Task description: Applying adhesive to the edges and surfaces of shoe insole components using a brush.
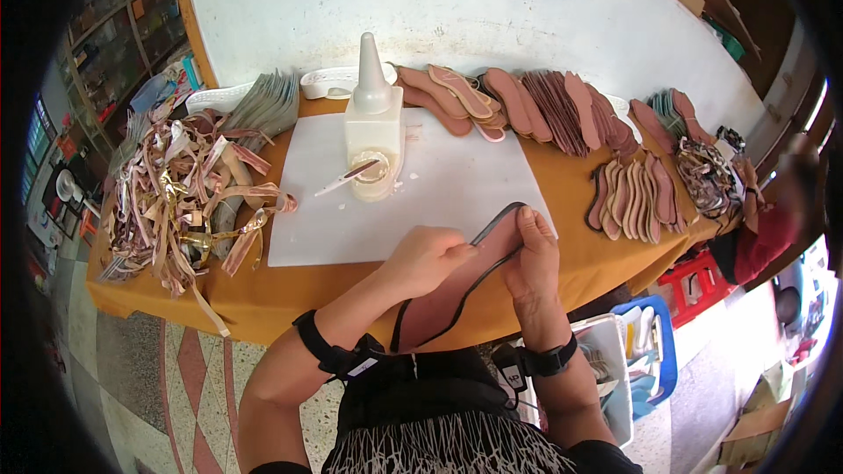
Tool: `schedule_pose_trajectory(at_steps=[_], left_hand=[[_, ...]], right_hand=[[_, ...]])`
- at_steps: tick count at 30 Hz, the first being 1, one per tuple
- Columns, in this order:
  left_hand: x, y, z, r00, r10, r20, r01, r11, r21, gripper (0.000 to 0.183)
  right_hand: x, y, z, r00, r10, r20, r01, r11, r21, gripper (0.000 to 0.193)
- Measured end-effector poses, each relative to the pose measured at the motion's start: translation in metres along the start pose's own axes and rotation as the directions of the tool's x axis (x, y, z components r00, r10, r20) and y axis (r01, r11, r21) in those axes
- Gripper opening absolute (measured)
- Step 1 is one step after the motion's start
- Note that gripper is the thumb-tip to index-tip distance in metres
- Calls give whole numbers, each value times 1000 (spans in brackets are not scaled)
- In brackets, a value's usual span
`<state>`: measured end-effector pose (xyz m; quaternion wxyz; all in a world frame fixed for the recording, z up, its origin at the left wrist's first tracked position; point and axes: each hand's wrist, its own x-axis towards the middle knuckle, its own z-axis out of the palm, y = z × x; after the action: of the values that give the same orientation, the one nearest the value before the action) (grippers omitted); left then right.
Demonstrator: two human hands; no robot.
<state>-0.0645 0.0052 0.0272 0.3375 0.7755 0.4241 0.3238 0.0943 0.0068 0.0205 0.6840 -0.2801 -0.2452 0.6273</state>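
Note:
A brownish-pink shoe insole [443, 303] with a black edge slants across in front of me, its lower end close to my waist. At its upper end, my right hand [534, 254] grips it, thumb on the face and fingers behind. My left hand [428, 259] is closed in a pinch at the insole's left edge, and its fingertips are partly hidden. Beyond my hands, a white glue pot [376, 136] with a cone-shaped top stands on a white sheet [316, 241]. A thin brush [344, 179] rests across the pot's front opening.
Tangled pinkish and gold straps [189, 184] are heaped on the left of the orange-covered table [303, 298]. Stacked insoles [553, 110] line the back, and a fanned row [634, 200] lies at right. Below stands a blue basket [663, 351]. Another person's red sleeve [766, 241] shows far right.

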Motion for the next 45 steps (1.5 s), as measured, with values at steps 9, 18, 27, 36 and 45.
schedule_pose_trajectory(at_steps=[9, 18, 27, 36, 45], left_hand=[[21, 27, 13, 998, -54, 26, 55, 998, -30, 34], [-9, 33, -11, 963, -171, 209, 198, 974, -113, 28], [-22, 34, -55, 935, -292, 200, 307, 951, -47, 26], [15, -15, -40, 895, -114, -431, 19, 976, -218, 23], [40, 4, 24, 870, -469, -153, 147, 542, -828, 20]], right_hand=[[-5, -11, -15, 1000, -23, 13, 22, 998, 53, 9], [-4, -61, -58, 967, -201, -158, 240, 927, 288, 15], [-46, -73, -102, 959, 226, 170, -159, 928, -337, 4], [-64, -68, -135, 995, 28, -99, -56, 957, -284, 3], [-37, -1, -99, 983, 184, 9, -184, 982, -32, 9]])
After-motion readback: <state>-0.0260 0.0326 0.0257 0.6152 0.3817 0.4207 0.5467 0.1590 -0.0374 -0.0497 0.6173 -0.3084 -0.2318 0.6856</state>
